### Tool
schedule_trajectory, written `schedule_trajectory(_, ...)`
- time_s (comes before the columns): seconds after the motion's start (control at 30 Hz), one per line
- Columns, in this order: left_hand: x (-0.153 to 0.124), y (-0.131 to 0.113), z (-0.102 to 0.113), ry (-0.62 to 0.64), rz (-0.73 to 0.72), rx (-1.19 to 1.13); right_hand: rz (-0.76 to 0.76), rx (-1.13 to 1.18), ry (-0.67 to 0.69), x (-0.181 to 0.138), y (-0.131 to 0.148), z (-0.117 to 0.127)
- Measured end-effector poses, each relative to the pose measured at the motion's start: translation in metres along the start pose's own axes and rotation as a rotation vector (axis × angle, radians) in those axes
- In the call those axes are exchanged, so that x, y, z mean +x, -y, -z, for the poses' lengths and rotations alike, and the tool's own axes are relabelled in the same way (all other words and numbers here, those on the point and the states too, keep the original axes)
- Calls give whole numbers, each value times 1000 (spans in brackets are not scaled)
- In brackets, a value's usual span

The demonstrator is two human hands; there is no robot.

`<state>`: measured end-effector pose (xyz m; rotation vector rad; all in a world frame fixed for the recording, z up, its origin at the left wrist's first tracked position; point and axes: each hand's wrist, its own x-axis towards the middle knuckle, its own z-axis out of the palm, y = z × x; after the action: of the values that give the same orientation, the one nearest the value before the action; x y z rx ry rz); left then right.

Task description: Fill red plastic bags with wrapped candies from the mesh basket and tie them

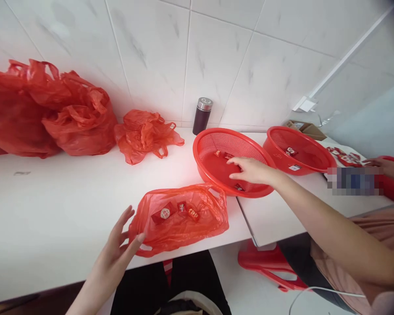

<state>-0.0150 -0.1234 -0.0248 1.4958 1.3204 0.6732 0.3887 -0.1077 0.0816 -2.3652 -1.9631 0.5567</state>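
My left hand (118, 249) is open at the table's front edge, its spread fingers touching the left side of a red plastic bag (203, 218). That bag lies flat and holds several small red packets (175, 211). My right hand (251, 170) reaches into a red mesh basket (213, 144), fingers curled together over its floor. I cannot see what, if anything, is in them. A few small packets (239, 187) lie in the basket close to that hand.
A second red basket (310, 148) stands to the right, and another person's hand (385, 166) is beyond it. Full red bags (52, 113) and a crumpled one (144, 133) sit by the tiled wall. A dark flask (202, 116) is at the back. A red stool (265, 262) is below.
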Motion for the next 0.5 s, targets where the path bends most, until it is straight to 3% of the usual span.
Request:
schedule_trajectory(0.1,-8,5,-9,-38,95,-91,-104,-157,310,21,-24,-20)
schedule_trajectory(0.17,-11,5,-16,-46,131,-98,-99,-163,394,32,-30,-32)
schedule_trajectory(0.33,-12,0,-22,-88,118,-93,-136,-131,359,65,-45,-17)
schedule_trajectory(0.5,-8,1,-21,-163,164,-206,-342,-80,203,100,-69,-3)
